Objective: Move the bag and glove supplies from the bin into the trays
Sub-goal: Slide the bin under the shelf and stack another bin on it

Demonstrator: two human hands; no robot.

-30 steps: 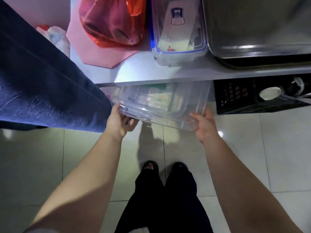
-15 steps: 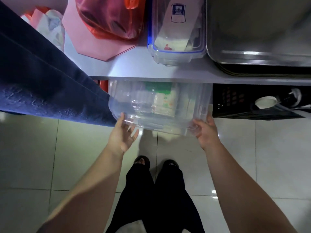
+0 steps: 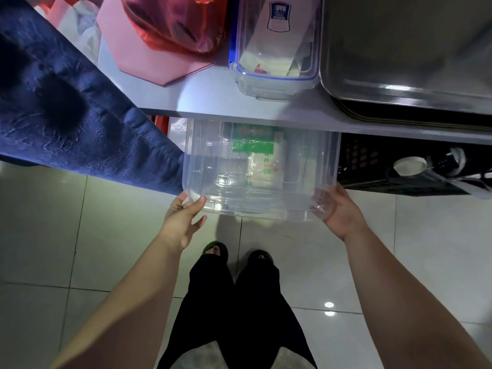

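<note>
The clear plastic bin [image 3: 255, 182] sits half under the white table top [image 3: 213, 102], long side toward the person. The left hand [image 3: 183, 219] grips its near left corner. The right hand [image 3: 339, 211] cups its near right corner. Green and white packs [image 3: 259, 158] lie inside, further under the table.
</note>
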